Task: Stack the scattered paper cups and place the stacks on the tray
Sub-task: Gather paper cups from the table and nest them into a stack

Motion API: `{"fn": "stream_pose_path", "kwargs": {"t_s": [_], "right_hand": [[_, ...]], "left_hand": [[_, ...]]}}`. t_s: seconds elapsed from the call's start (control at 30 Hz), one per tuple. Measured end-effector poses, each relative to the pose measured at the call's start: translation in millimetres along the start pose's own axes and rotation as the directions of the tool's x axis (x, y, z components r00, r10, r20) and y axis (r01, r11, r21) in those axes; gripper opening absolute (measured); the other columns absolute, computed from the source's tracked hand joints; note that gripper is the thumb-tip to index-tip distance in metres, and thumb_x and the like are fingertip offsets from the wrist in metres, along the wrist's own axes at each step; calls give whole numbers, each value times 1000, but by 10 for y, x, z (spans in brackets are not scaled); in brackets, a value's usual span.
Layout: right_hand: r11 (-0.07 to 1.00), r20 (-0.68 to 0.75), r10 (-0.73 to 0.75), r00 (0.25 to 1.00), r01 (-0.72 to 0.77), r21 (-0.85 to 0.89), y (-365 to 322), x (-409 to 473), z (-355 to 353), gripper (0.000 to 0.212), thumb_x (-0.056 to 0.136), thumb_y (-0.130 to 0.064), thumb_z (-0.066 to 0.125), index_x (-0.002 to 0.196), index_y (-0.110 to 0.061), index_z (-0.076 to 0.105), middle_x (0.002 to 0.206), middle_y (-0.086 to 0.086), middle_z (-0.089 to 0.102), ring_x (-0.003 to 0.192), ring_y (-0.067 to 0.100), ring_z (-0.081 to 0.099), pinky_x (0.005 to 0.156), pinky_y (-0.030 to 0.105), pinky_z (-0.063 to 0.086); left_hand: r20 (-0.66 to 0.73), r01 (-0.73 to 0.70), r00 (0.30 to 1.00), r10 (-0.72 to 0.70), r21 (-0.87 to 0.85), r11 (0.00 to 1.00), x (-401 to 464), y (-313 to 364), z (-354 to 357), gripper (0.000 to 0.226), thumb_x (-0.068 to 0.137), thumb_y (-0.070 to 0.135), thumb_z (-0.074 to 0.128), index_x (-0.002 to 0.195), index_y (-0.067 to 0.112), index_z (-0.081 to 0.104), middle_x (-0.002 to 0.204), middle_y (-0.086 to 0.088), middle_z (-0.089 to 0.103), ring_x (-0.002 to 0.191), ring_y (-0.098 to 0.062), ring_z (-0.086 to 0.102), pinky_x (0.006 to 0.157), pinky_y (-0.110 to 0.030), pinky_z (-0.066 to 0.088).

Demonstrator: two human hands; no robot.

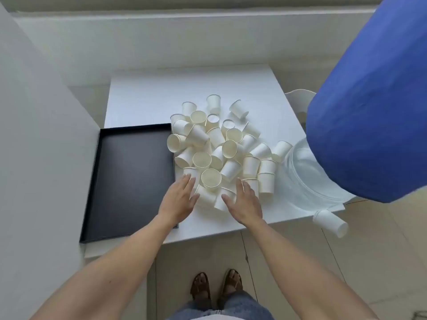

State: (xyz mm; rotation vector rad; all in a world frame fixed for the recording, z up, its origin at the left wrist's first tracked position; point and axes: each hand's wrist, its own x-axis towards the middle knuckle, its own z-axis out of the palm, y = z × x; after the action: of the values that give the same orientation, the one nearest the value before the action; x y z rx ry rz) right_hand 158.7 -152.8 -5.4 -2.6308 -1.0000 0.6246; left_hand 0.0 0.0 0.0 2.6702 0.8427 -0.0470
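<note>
From the head camera, a heap of white paper cups (221, 146) lies jumbled on the white surface (147, 98), most tipped on their sides, a few upright with mouths showing. The black tray (129, 181) sits just beside the heap on its left, nothing in it. At the near edge of the heap both hands reach in: the left hand (179, 198) has its fingers (188, 181) straight and spread, tips touching the nearest cups, grasping nothing. The right hand (245, 202) is likewise loose and flat, fingers against cups at the heap's front, holding none. To the right of the heap a clear plastic bag (307, 176) lies crumpled on the surface, and past it one stray cup (330, 222) is caught beyond the surface's edge. A big blue cloth shape (369, 100) looms over that side. Below, sandalled feet (216, 287) stand on the floor.
</note>
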Motion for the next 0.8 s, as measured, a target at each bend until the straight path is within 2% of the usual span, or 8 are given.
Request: {"fn": "stream_pose_path", "kwargs": {"t_s": [0.1, 0.2, 0.27, 0.33, 0.43, 0.57, 0.7, 0.8], "right_hand": [[982, 127, 110, 986, -128, 137, -27, 31, 106, 80, 93, -60, 48, 156, -23, 15, 152, 10, 33, 139, 29, 35, 103, 44, 39], [933, 232, 164, 959, -227, 279, -48, 70, 214, 81, 91, -58, 54, 156, -28, 14, 150, 12, 36, 138, 31, 38, 102, 43, 39], [901, 251, 158, 955, -243, 359, -52, 106, 245, 78, 92, -52, 57, 155, -28, 18, 148, 13, 39, 137, 32, 39, 103, 41, 38], [872, 257, 159, 953, -257, 416, -47, 127, 272, 68, 92, -46, 60, 149, -24, 30, 143, 12, 46, 132, 33, 43, 102, 40, 40], [846, 247, 182, 952, -280, 454, 14, 135, 296, 46, 91, -41, 63, 128, -18, 47, 128, 12, 55, 119, 31, 49, 94, 38, 44], [797, 249, 185, 951, -293, 527, 119, 102, 298, 31, 88, -42, 67, 95, -17, 48, 109, 8, 57, 99, 25, 51, 74, 32, 40], [759, 204, 207, 957, -289, 584, 201, 31, 290, 35, 85, -43, 71, 96, -18, 49, 107, 2, 57, 106, 25, 51, 79, 32, 41], [745, 149, 213, 966, -259, 615, 258, -8, 275, 34, 82, -40, 74, 91, -18, 49, 99, 1, 58, 101, 27, 54, 79, 35, 45]], "left_hand": [[48, 155, 988, -148, -227, 962, -17, 52, 107, 57, 100, 38, 46, 151, 16, 31, 152, -3, 39, 137, -23, 39, 107, -37, 35], [129, 331, 944, -305, -396, 857, -26, 147, 190, 54, 98, 35, 50, 148, 20, 36, 141, 0, 51, 128, -22, 49, 101, -39, 43], [135, 377, 924, -358, -480, 792, -7, 195, 201, 51, 96, 30, 54, 144, 19, 42, 123, 2, 59, 117, -22, 56, 93, -37, 45], [157, 413, 907, -392, -515, 751, 13, 224, 210, 47, 94, 25, 56, 140, 19, 46, 106, 6, 57, 105, -20, 58, 84, -31, 43], [186, 471, 874, -448, -547, 692, 49, 245, 218, 40, 94, 20, 57, 134, 17, 52, 100, 4, 59, 94, -17, 57, 78, -28, 41], [230, 515, 847, -480, -582, 629, 40, 294, 262, 30, 93, 14, 56, 123, 15, 61, 95, -4, 64, 91, -22, 60, 77, -29, 46], [256, 535, 829, -498, -623, 570, 4, 333, 302, 30, 95, 15, 56, 125, 15, 61, 97, -1, 64, 92, -19, 59, 79, -27, 42], [245, 522, 827, -507, -672, 526, -21, 317, 304, 28, 96, 17, 55, 123, 16, 63, 96, 0, 66, 92, -20, 59, 74, -27, 41]]}}
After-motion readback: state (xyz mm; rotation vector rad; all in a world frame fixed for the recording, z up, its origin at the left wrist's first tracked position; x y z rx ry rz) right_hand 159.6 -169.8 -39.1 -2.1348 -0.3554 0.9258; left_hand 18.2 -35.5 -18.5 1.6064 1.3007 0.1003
